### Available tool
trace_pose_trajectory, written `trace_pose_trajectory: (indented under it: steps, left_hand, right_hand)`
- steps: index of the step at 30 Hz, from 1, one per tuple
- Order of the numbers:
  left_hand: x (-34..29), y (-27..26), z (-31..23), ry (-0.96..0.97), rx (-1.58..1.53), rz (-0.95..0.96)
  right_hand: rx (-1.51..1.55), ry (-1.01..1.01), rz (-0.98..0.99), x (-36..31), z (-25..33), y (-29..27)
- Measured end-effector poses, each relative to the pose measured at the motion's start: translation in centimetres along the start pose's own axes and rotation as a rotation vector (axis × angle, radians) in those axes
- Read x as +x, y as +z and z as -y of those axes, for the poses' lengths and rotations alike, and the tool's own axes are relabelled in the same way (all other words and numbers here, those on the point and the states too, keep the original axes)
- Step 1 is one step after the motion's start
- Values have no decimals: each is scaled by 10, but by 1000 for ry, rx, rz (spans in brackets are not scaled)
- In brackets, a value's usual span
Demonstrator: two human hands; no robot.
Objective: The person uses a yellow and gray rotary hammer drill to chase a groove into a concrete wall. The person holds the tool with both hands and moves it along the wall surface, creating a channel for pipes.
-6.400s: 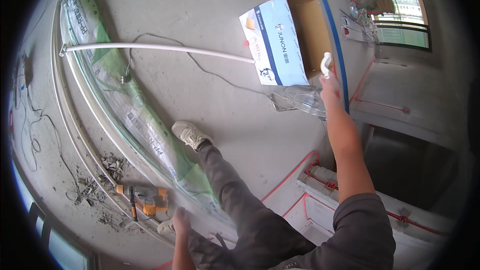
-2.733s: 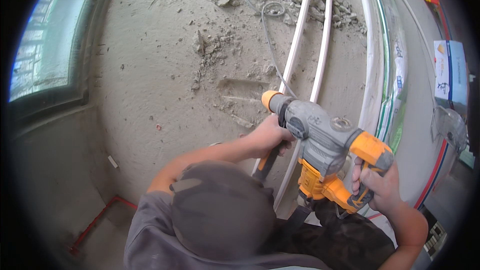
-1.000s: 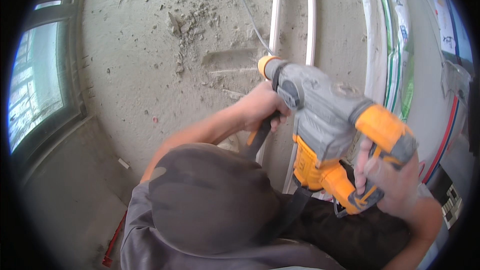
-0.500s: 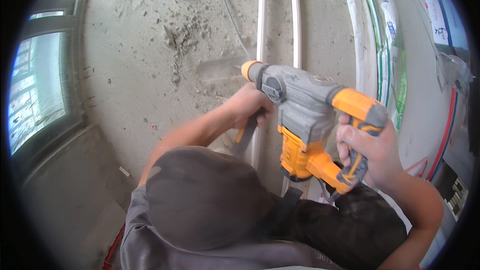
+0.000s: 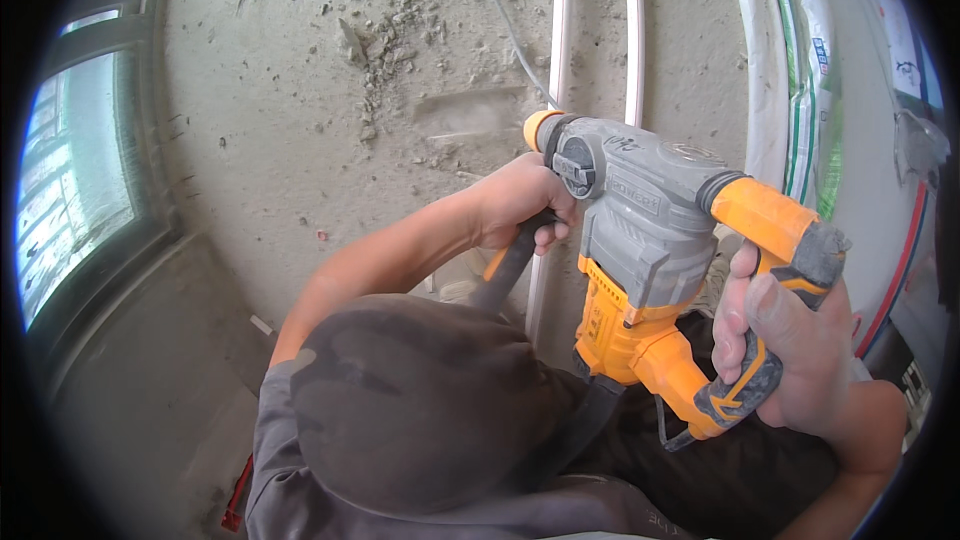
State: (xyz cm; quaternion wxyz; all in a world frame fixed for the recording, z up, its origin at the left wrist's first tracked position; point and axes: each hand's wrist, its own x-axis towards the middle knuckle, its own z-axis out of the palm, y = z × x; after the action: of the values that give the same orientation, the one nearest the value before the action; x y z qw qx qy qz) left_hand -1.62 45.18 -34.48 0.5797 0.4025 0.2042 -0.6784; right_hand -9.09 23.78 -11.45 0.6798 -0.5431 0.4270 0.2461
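Observation:
A grey and orange rotary hammer (image 5: 645,185) lies across the middle, its orange nose pointing to the upper left. Wrapped round its black side handle (image 5: 508,265), near the nose, is my left hand (image 5: 520,202). My right hand (image 5: 790,340) grips the dark rear handle (image 5: 742,395) with orange stripes; the thumb lies along its inner side. I cannot make out a bit at the nose. Just beyond the nose, a shallow rectangular recess (image 5: 470,112) shows in the rough concrete (image 5: 260,110). A dark cap (image 5: 420,400) hides part of the lower middle.
Broken concrete bits (image 5: 375,65) lie beyond the recess. Two white pipes (image 5: 634,30) run lengthwise behind the hammer, with a grey cable (image 5: 500,15) beside them. White and green bags (image 5: 800,70) line the right. A dark-framed window (image 5: 85,160) stands at the left.
The hammer and both hands have shifted right in the picture and appear slightly larger. The pipes and bags have also shifted right with the view. Both grips stay the same.

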Motion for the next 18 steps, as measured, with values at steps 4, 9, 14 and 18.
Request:
trace_pose_trajectory:
  steps: [4, 9, 14, 18]
  left_hand:
    - [6, -3, 0, 8, 11, -5]
    - [11, -1, -5, -14, -5, -75]
    - [20, 7, -5, 18, -49, -99]
    - [32, 16, -8, 45, -80, -131]
  right_hand:
    - [-38, -3, 15, 6, 0, -7]
    - [-11, -6, 13, 29, 6, -18]
    - [-5, 31, 114, 54, 7, -64]
    - [-38, 53, 171, 84, 10, -99]
